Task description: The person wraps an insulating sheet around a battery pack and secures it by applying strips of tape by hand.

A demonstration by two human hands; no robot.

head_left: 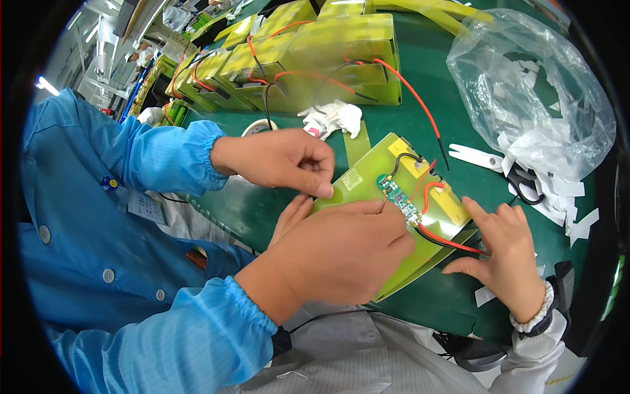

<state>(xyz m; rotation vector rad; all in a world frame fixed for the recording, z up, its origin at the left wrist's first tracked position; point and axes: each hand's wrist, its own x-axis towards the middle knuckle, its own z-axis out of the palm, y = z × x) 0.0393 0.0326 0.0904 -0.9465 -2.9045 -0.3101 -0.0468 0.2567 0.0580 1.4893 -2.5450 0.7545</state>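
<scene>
A flat battery pack (367, 159) in yellow-green wrap lies tilted before me, with a small green circuit board (398, 198) and red and black wires (453, 243) on top. My left hand (289, 218) is at the pack's left edge; its fingers show partly, bent against the edge, and the rest is hidden behind a co-worker's hands. My right hand (505, 255) is at the pack's right edge, thumb and forefinger spread apart around the wire ends. From the left, a blue-sleeved co-worker's upper hand (279, 157) pinches above the pack, while the lower hand (331, 253) reaches over the board.
More wrapped battery packs (328, 62) with loose red and black leads stand along the back. White-handled scissors (476, 157), a clear plastic bag (531, 85) of white scraps and a crumpled white glove (335, 119) lie on the green table (420, 128). A tape roll (259, 127) sits behind the co-worker's hand.
</scene>
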